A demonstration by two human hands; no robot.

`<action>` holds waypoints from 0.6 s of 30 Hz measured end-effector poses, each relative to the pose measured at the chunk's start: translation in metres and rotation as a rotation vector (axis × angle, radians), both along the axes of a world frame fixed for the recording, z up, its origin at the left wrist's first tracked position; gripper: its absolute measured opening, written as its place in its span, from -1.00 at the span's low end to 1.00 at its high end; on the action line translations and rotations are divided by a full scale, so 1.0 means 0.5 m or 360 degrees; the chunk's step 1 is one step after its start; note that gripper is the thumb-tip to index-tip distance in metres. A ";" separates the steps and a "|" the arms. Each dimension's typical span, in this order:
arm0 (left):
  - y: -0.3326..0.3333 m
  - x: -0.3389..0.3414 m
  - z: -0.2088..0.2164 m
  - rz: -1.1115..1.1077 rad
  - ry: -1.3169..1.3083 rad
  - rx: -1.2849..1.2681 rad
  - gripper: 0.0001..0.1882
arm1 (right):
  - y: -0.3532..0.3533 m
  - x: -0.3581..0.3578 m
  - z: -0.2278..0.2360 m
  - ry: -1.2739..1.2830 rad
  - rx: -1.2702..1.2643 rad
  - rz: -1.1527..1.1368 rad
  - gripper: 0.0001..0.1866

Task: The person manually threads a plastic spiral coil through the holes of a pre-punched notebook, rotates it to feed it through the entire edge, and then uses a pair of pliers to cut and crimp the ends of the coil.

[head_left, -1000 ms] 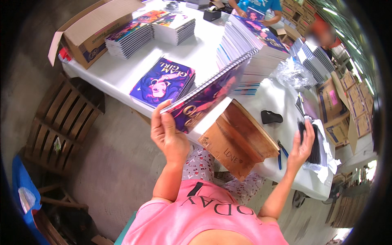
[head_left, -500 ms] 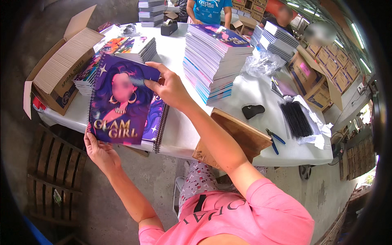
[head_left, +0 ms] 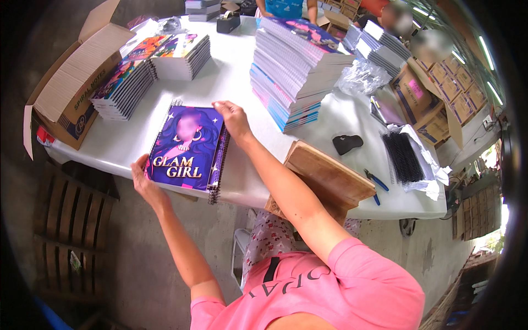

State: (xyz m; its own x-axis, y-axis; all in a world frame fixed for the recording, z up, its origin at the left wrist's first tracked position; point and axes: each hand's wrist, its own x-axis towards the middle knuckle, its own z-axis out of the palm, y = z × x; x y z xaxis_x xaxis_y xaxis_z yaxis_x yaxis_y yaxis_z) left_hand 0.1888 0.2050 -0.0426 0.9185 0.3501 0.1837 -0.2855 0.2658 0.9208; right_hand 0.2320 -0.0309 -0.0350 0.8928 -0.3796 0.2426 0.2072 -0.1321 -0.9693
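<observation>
A purple spiral notebook (head_left: 190,148) with an illustrated cover lies over other spiral-bound notebooks at the table's near edge, their black coils showing along the right side. My left hand (head_left: 147,180) holds its lower left corner, thumb near the cover and fingers around the edge. At its upper right corner my right hand (head_left: 234,120) grips the edge, fingertips on the top. How many notebooks lie beneath is hidden.
Stacked notebooks (head_left: 184,58) and an open carton (head_left: 82,82) stand to the left. A tall stack of unbound books (head_left: 291,77) rises at centre. On the right are a wooden stand (head_left: 324,176), blue-handled pliers (head_left: 376,181) and black coils (head_left: 404,157). Another person (head_left: 283,7) stands across the table.
Both hands have brought the notebook down and to the right, from a raised, tilted position onto the notebooks at the table edge. The finished stacks at left are now uncovered to view.
</observation>
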 end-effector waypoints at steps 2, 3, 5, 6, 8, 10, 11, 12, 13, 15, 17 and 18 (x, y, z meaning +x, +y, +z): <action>-0.007 0.022 -0.013 0.0047 0.0027 -0.0194 -0.50 | 0.001 0.016 -0.021 0.0014 0.0261 0.0005 -0.69; -0.010 0.027 -0.014 0.0071 0.0065 -0.0226 -0.47 | 0.009 0.019 -0.027 -0.0010 0.0282 -0.0066 -0.68; -0.007 0.027 -0.018 0.0108 0.0055 -0.0288 -0.42 | 0.036 0.024 -0.025 -0.0166 0.0468 -0.0154 -0.66; -0.008 0.026 -0.019 0.0101 -0.0018 -0.0346 -0.39 | 0.043 0.024 -0.024 -0.0327 0.0606 -0.0194 -0.64; -0.026 0.016 -0.008 0.0108 -0.0112 -0.0410 -0.32 | 0.037 0.011 -0.013 -0.0207 0.0652 -0.0075 -0.61; -0.042 0.011 0.006 0.0177 -0.0075 -0.0339 -0.37 | 0.041 0.006 -0.010 -0.0163 0.0619 -0.0148 -0.66; -0.040 0.008 0.010 0.0193 -0.0025 -0.0294 -0.39 | 0.044 0.010 -0.024 -0.0177 0.0566 -0.0188 -0.67; -0.045 0.012 0.017 0.0203 0.0013 -0.0262 -0.41 | 0.040 0.015 -0.023 -0.0204 0.0501 -0.0231 -0.67; -0.049 0.015 0.019 0.0246 0.0004 -0.0351 -0.47 | 0.036 0.017 -0.023 -0.0146 0.0380 -0.0305 -0.66; -0.044 0.011 0.006 0.0262 -0.0059 -0.0283 -0.45 | 0.032 0.008 -0.021 -0.0142 0.0151 -0.0357 -0.65; -0.046 0.029 -0.020 0.0197 -0.0112 -0.0351 -0.42 | 0.023 0.006 -0.029 -0.0123 0.0156 -0.0364 -0.69; -0.039 0.032 -0.026 0.0128 -0.0095 -0.0415 -0.38 | 0.026 0.016 -0.036 -0.0121 0.0182 -0.0357 -0.73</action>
State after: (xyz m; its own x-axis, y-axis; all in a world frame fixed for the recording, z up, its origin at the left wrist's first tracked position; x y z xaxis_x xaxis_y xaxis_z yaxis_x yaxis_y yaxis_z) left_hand 0.2048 0.1853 -0.0556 0.8762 0.4640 0.1306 -0.3667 0.4657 0.8054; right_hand 0.2401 -0.0178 -0.0527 0.7641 -0.5948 0.2497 0.2579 -0.0732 -0.9634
